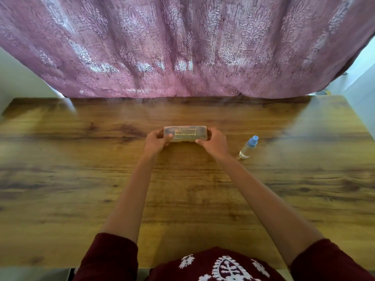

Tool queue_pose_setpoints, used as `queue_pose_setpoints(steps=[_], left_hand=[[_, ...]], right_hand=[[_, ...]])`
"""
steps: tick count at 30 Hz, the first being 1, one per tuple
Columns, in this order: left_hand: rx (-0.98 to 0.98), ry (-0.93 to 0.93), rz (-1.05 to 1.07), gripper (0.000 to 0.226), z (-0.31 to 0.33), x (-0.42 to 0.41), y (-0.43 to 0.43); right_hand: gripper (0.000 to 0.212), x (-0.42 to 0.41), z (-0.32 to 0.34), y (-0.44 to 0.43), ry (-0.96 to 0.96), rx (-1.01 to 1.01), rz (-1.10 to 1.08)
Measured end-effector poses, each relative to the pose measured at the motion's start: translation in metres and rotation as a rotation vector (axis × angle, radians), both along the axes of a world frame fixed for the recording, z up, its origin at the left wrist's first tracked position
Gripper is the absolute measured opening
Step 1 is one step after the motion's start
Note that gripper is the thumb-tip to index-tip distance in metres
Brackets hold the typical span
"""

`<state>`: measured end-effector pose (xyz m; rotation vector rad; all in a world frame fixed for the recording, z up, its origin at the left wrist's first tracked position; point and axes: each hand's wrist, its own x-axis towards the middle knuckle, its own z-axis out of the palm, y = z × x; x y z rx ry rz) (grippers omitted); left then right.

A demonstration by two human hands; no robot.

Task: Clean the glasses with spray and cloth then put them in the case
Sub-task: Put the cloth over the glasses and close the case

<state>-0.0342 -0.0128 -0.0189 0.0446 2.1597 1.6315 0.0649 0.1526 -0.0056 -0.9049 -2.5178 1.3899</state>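
Wooden counter (81,179), pink curtain (182,47) behind.
Left grip (157,141) and right grip (213,145) clasp the case (185,133) by its ends, likely steadying its lid; spray bottle (248,148) just right of right grip.

Loads of bare wooden table (60,189) left of the glasses case (185,133), and out on the far right too; spray bottle (248,148) stands just beside the right hand (215,144), so that side's tight; pink curtain (182,47) walls off the far edge.
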Motion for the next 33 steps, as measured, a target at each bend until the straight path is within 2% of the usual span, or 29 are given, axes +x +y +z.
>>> queue_pose_setpoints(steps=[8, 11, 15, 19, 23, 29, 31, 33], left_hand=[[-0.050, -0.018, -0.023, 0.054, -0.016, -0.011, -0.003], [-0.026, -0.031, -0.018, 0.054, -0.018, -0.012, -0.003], [-0.016, -0.043, -0.017, 0.056, -0.022, -0.013, -0.003], [-0.029, -0.020, -0.020, 0.057, -0.023, -0.012, -0.003], [-0.028, 0.002, -0.026, 0.055, -0.022, -0.010, -0.003], [-0.008, 0.028, -0.040, 0.052, -0.023, -0.005, -0.004], [-0.014, 0.032, -0.049, 0.052, -0.023, -0.005, -0.005], [-0.014, 0.026, -0.047, 0.053, -0.023, -0.006, -0.006]], right_hand=[[0.053, -0.003, -0.007, 0.003, -0.041, 0.171, 0.037], [0.054, 0.004, 0.008, 0.001, 0.075, 0.377, 0.065], [0.037, 0.025, 0.037, 0.010, 0.229, 0.721, 0.012], [0.033, 0.051, 0.046, 0.028, 0.252, 0.842, -0.097], [0.043, 0.073, 0.035, 0.037, 0.229, 0.743, -0.196], [0.065, 0.088, 0.012, 0.039, 0.271, 0.391, -0.302], [0.063, 0.091, 0.005, 0.039, 0.256, 0.335, -0.322], [0.050, 0.095, 0.000, 0.038, 0.234, 0.301, -0.325]])
